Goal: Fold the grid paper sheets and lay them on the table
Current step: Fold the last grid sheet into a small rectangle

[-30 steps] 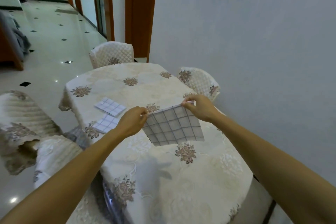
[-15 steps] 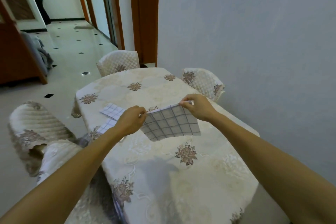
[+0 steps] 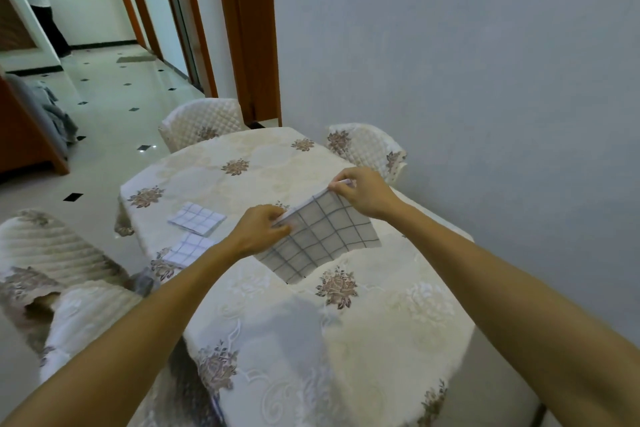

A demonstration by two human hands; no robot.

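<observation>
Fingers of your left hand point(image 3: 258, 230) and right hand point(image 3: 363, 192) pinch the grid paper sheet point(image 3: 323, 241) above the desk point(image 3: 381, 340); finish folding, then probably lay it at ten o'clock beside the folded sheets point(image 3: 197, 218).

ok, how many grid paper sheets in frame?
3. One held above the table by both the left hand and the right hand: held sheet. Two folded ones lie at the table's left edge: far sheet, near sheet, partly hidden by the left forearm.
</observation>
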